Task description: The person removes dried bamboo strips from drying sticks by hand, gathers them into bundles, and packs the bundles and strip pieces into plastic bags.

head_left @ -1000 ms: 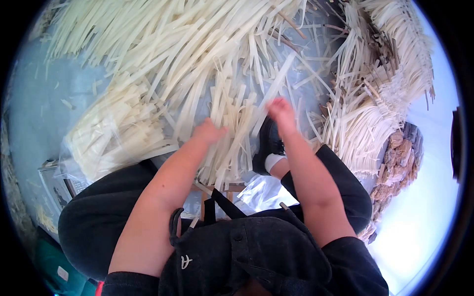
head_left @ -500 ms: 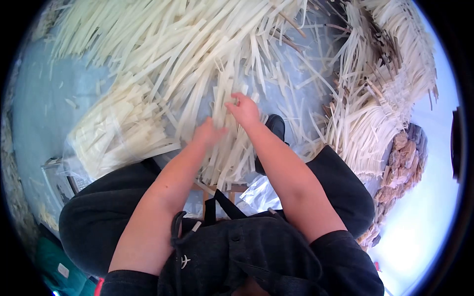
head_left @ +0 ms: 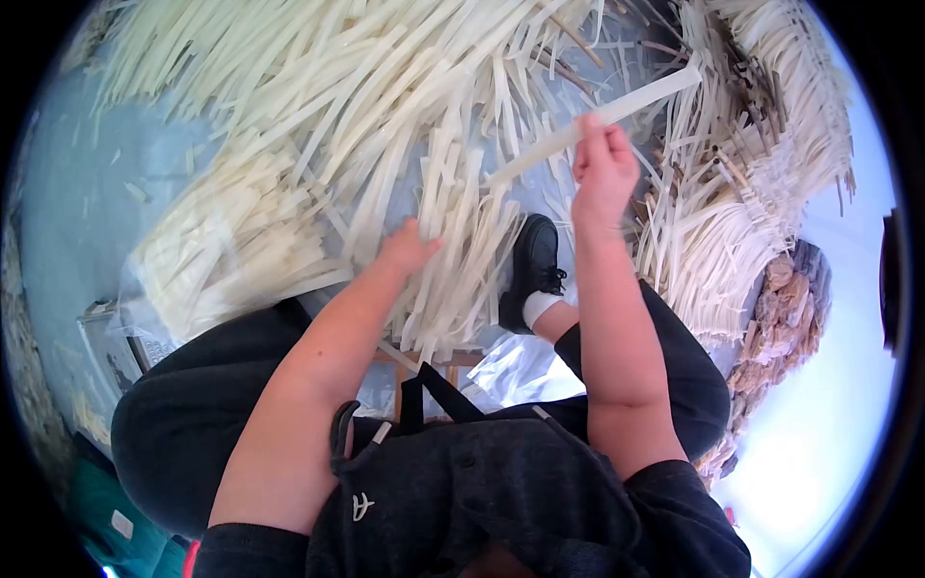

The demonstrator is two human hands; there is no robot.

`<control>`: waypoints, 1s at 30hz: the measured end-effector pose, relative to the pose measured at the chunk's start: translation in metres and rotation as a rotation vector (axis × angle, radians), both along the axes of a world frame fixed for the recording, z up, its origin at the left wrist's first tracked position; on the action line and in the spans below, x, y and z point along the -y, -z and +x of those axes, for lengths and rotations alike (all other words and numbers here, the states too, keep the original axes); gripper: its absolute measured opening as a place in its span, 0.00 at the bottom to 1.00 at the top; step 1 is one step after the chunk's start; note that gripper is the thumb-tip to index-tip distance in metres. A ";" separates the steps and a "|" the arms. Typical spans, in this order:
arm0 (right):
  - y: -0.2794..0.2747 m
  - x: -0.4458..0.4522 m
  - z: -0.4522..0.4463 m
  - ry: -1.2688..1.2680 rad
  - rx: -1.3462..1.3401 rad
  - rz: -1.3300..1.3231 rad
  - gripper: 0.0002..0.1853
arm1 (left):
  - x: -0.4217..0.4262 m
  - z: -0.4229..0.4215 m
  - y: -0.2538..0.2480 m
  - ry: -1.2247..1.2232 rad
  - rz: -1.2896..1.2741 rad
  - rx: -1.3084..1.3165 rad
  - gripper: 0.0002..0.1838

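Note:
My right hand (head_left: 605,173) is raised over the grey-blue floor, its fingers pinched on one wide pale strip (head_left: 641,100) that slants up to the right. My left hand (head_left: 409,247) rests against a loose bundle of pale strips (head_left: 458,226) in front of me, thumb and forefinger spread apart. Whether its other fingers press on a strip is hidden. Above the bundle, a broad layer of long pale strips (head_left: 337,67) fans across the floor.
A plastic-wrapped bundle of strips (head_left: 226,252) lies at left. More strips with brown sticks (head_left: 747,193) stand at right, beside rough stone (head_left: 785,308). My black shoe (head_left: 535,270) is between my hands. A metal-edged box (head_left: 108,349) and green fabric (head_left: 120,515) sit lower left.
My right hand went from the right side to the bundle, then back out to the upper right with a single strip in it. My left hand has stayed at the bundle.

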State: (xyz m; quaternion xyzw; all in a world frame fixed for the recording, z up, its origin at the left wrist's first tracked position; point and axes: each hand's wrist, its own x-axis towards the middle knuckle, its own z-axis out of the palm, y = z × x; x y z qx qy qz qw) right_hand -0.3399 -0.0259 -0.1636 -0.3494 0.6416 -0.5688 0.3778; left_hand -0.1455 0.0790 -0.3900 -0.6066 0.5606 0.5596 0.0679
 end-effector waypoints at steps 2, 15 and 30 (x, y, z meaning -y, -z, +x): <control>-0.005 -0.007 -0.001 -0.092 0.011 0.146 0.08 | 0.000 0.002 0.003 -0.014 -0.031 -0.067 0.40; 0.172 -0.149 -0.006 -0.385 -0.748 0.936 0.26 | 0.016 -0.017 -0.032 -0.309 -0.028 -0.140 0.44; 0.078 -0.144 0.042 -0.534 0.280 0.982 0.21 | -0.005 0.002 -0.132 -0.397 0.430 -0.583 0.47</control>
